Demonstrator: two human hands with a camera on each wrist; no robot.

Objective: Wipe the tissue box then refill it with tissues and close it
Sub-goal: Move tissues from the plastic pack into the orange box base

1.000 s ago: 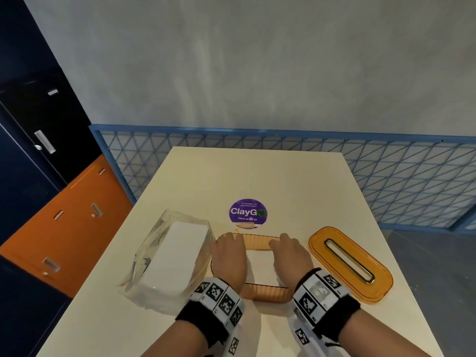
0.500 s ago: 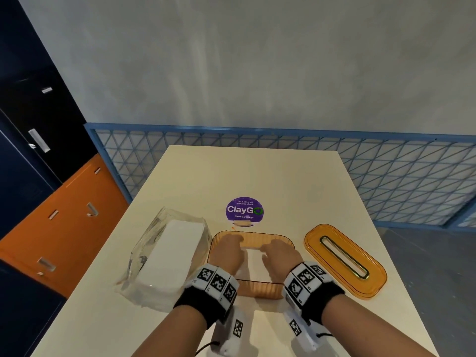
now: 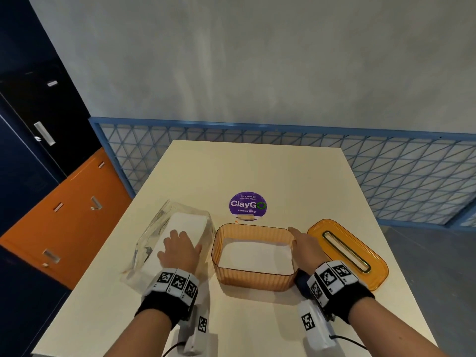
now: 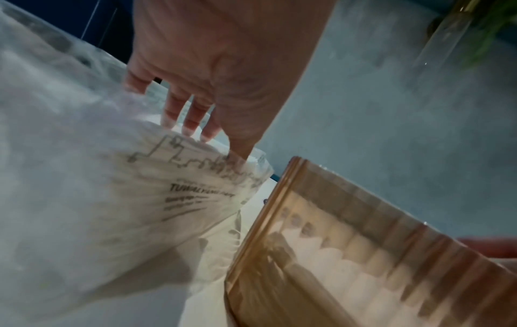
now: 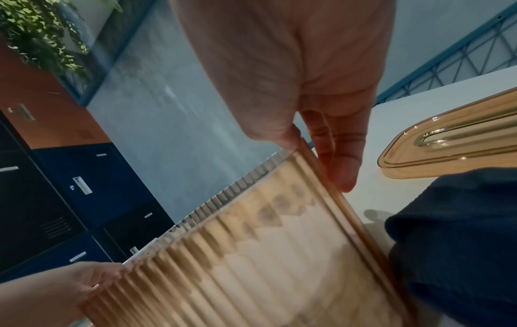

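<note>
An orange ribbed tissue box (image 3: pixel 253 278) stands open at the table's middle, with a white stack of tissues (image 3: pixel 255 255) lying inside. Its orange slotted lid (image 3: pixel 347 253) lies flat to the right. A clear plastic pack of tissues (image 3: pixel 185 222) lies to the left of the box. My left hand (image 3: pixel 177 247) rests on top of that pack with fingers spread and straight (image 4: pixel 193 124). My right hand (image 3: pixel 300 240) holds the box's right wall, thumb at the rim and fingers down the outside (image 5: pixel 344 168).
A dark blue cloth (image 5: pixel 461 243) lies by my right wrist, between box and lid. A purple round sticker (image 3: pixel 247 206) sits behind the box. A blue mesh fence (image 3: pixel 386 176) borders the table's far side. Orange and navy lockers (image 3: pixel 64 215) stand to the left.
Both hands were inside the box on the tissues. They have come out: the left went left onto the plastic pack, the right went to the box's right wall.
</note>
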